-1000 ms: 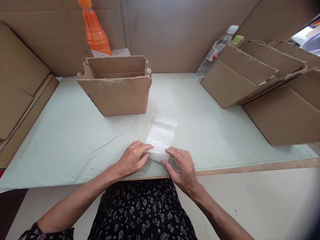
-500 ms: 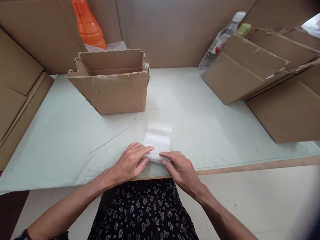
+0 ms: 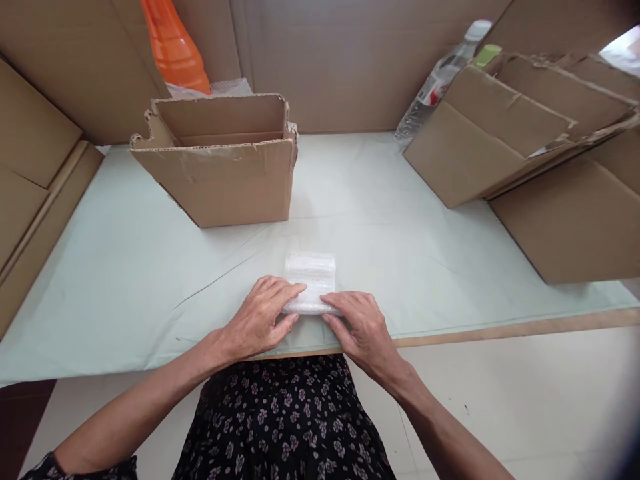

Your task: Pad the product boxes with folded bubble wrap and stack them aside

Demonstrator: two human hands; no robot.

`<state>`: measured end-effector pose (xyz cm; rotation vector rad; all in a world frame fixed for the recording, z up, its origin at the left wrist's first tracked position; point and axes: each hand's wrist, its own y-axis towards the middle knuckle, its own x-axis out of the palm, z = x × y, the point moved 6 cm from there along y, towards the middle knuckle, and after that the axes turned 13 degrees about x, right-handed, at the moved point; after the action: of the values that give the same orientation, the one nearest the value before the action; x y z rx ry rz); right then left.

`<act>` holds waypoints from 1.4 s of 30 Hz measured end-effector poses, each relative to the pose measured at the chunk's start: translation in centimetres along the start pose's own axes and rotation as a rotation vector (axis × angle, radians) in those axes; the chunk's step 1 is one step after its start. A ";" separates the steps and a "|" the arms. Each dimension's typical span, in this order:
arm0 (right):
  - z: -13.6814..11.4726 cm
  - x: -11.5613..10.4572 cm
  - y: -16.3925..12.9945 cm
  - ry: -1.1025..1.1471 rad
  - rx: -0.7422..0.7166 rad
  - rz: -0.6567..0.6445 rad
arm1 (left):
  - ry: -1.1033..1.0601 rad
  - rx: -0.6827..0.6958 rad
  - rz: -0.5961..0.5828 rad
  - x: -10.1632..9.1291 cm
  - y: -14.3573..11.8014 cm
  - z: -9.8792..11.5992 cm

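Pinching the rolled near edge of a bubble-wrap sheet (image 3: 311,268) in both hands, with left hand (image 3: 257,313) at its 8 o'clock, right hand (image 3: 363,323) at its 4 o'clock, on pale green cloth (image 3: 380,247), near an open cardboard box (image 3: 225,187) at 11 o'clock, beyond it an orange bottle (image 3: 176,53).

A makeshift workstation, room type unclear: cloth-covered table (image 3: 375,233), cardboard wall (image 3: 360,67) on the far side, open-topped boxes (image 3: 235,183) left and right.
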<state>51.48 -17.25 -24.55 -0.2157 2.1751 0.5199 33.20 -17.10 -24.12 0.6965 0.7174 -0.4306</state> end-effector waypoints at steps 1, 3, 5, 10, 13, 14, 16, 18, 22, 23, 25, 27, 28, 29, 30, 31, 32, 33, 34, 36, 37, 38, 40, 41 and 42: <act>0.2 0.1 0.0 0.043 0.026 -0.040 | -0.031 -0.034 0.003 -0.2 -0.2 0.0; 0.5 0.1 0.0 0.057 0.062 -0.076 | -0.038 -0.092 0.022 -0.5 -0.2 -0.4; 0.7 0.1 0.2 -0.022 0.068 -0.035 | 0.028 -0.134 0.037 -0.3 0.2 -1.2; 0.5 -0.3 1.4 -0.228 0.039 0.106 | 0.246 -0.227 0.036 0.8 1.7 -3.2; -0.3 -0.1 1.6 -0.199 -0.057 0.058 | 0.309 -0.235 0.023 0.9 1.9 -3.4; -0.4 0.1 1.6 -0.196 -0.084 0.031 | 0.305 -0.238 0.019 0.7 1.8 -3.3; -0.4 0.6 1.6 -0.207 -0.107 -0.003 | 0.248 -0.262 0.040 0.3 1.4 -3.0; 0.1 0.8 1.7 -0.193 -0.089 0.011 | 0.101 -0.349 0.117 -0.4 0.5 -2.9; 0.9 0.6 2.1 -0.018 0.019 0.098 | -0.471 -0.675 0.400 -0.3 -1.8 -2.8; 1.0 0.6 2.2 0.040 0.058 0.094 | -0.628 -0.736 0.456 0.2 -2.2 -2.6; 0.9 0.9 2.1 0.152 0.135 0.037 | -0.864 -0.805 0.518 1.2 -2.3 -2.1; 0.7 1.3 2.0 0.245 0.188 -0.049 | -0.952 -0.827 0.546 1.8 -2.1 -1.6; 0.6 1.4 2.0 0.282 0.199 -0.085 | -0.953 -0.824 0.553 1.8 -1.9 -1.5; 0.5 1.3 2.0 0.313 0.207 -0.113 | -0.941 -0.813 0.555 1.8 -1.7 -1.4; 0.6 1.2 2.1 0.344 0.222 -0.137 | -0.925 -0.795 0.547 1.7 -1.5 -1.2; 0.7 1.1 2.3 0.381 0.246 -0.171 | -0.913 -0.773 0.524 1.6 -1.3 -1.1; 0.9 1.1 2.4 0.426 0.276 -0.221 | -0.902 -0.747 0.489 1.6 -1.2 -0.9; 1.0 1.2 2.6 0.479 0.308 -0.297 | -0.882 -0.719 0.449 1.5 -1.1 -0.7; 1.0 1.5 2.6 0.532 0.334 -0.388 | -0.847 -0.689 0.400 1.5 -1.1 -0.5; 0.9 2.1 2.8 0.615 0.360 -0.534 | -0.709 -0.622 0.280 1.2 -1.0 -0.4; 0.8 2.3 2.9 0.637 0.370 -0.565 | -0.605 -0.576 0.229 0.8 -0.9 -0.5; 0.9 2.4 3.0 0.650 0.381 -0.565 | -0.477 -0.515 0.198 0.0 -0.6 -0.6; 1.3 2.2 3.4 0.653 0.405 -0.506 | -0.154 -0.344 0.227 -2.8 0.4 -1.0; 1.6 2.0 3.6 0.644 0.408 -0.464 | 0.030 -0.244 0.286 -4.9 1.0 -1.1; 1.8 1.8 3.7 0.628 0.399 -0.418 | 0.214 -0.150 0.360 -7.1 1.7 -1.3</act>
<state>50.47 -13.03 -25.85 -0.6629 2.6721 -0.2625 28.81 -14.11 -18.99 0.7184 0.7970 0.0277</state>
